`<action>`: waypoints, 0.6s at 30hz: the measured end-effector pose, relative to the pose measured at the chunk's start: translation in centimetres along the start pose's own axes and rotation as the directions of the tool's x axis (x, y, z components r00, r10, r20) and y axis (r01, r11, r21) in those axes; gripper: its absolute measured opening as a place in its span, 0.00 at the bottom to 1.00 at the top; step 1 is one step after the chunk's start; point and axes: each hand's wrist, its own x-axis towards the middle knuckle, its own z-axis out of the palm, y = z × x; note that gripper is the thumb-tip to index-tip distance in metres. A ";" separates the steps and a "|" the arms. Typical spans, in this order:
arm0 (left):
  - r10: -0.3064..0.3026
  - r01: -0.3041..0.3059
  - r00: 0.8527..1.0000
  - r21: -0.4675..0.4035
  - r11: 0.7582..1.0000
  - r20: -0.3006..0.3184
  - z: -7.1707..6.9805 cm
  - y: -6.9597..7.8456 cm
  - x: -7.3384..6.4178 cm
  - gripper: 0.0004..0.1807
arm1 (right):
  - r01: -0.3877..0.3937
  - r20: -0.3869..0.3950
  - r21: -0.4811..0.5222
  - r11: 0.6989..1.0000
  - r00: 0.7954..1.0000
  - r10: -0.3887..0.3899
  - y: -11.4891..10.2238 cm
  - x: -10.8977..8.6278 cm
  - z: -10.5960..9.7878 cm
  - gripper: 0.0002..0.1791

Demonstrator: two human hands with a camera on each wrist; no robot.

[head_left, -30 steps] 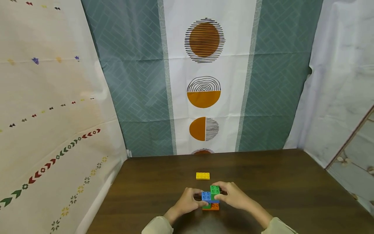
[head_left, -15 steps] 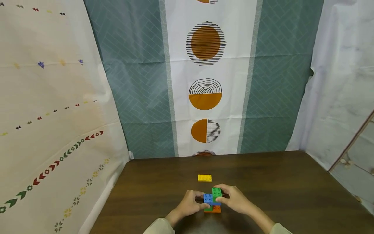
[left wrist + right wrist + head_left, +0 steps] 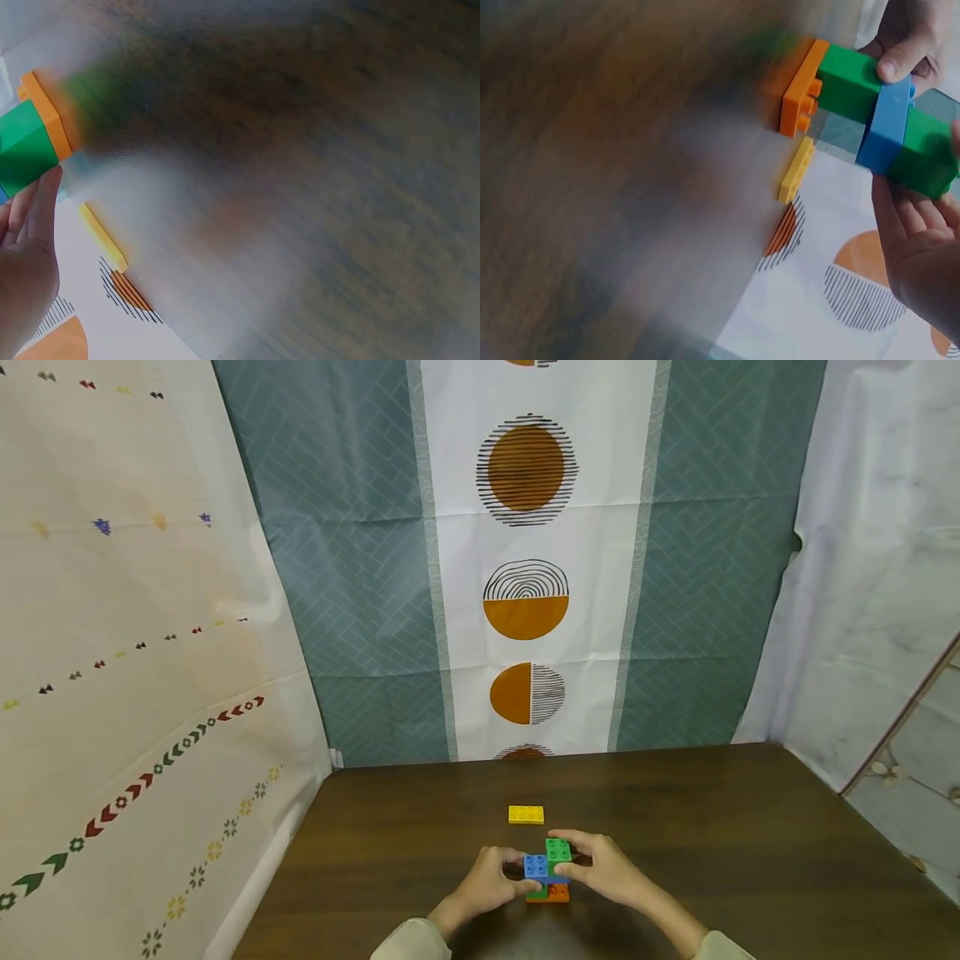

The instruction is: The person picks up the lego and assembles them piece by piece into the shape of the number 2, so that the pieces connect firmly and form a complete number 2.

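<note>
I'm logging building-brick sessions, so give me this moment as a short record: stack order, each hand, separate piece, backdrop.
Stack, bottom up: orange plate, lower green brick, blue brick, upper green brick
Left: left hand pinches the lower green brick, thumb near the blue brick
Right: right hand grips the upper green brick
Separate piece: yellow plate, flat on dark brown table, beyond the stack
Backdrop: patterned fabric

Stacked bricks [image 3: 887,124]: smooth plastic, satin sheen. Yellow brick [image 3: 526,815]: smooth plastic. Bench [image 3: 675,827]: wood-grained, glossy. Hanging [image 3: 360,602] behind bench's far edge: creased cloth.
</note>
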 end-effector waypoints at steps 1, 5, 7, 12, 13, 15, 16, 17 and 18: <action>0.003 -0.003 1.000 -0.002 1.000 -0.001 0.0 0.0 0.0 0.12 | 0.008 0.008 -0.011 1.000 1.000 -0.008 0.0 0.0 -0.1 0.31; 0.005 -0.005 1.000 -0.014 1.000 -0.001 0.0 0.0 -0.1 0.12 | 0.022 0.009 -0.054 0.998 1.000 -0.022 -0.1 0.1 -0.3 0.31; 0.002 -0.002 1.000 -0.013 1.000 -0.006 -0.1 0.0 -0.1 0.12 | 0.010 -0.022 -0.061 0.998 1.000 -0.011 0.0 0.2 -0.3 0.28; -0.005 0.004 1.000 -0.020 1.000 -0.019 0.0 -0.1 -0.2 0.14 | -0.052 -0.139 -0.054 0.997 0.989 0.044 0.9 0.6 -0.4 0.25; -0.004 0.004 1.000 -0.028 1.000 -0.019 0.0 -0.1 -0.3 0.14 | -0.065 -0.160 -0.054 0.996 0.986 0.056 1.2 0.6 -0.5 0.25; -0.001 0.000 1.000 -0.043 0.999 -0.019 0.1 -0.2 -0.4 0.14 | -0.087 -0.198 -0.054 0.995 0.977 0.075 1.8 0.7 -0.7 0.24; 0.001 -0.002 1.000 -0.048 0.999 -0.020 0.2 -0.3 -0.4 0.13 | -0.098 -0.215 -0.053 0.994 0.973 0.084 2.2 0.7 -0.9 0.24; 0.005 -0.006 1.000 -0.052 0.999 -0.023 0.2 -0.3 -0.3 0.13 | -0.108 -0.230 -0.052 0.993 0.969 0.093 2.5 0.8 -1.1 0.24; 0.010 -0.011 1.000 -0.052 0.999 -0.026 0.2 -0.3 -0.3 0.13 | -0.115 -0.244 -0.053 0.992 0.965 0.099 2.8 0.9 -1.3 0.24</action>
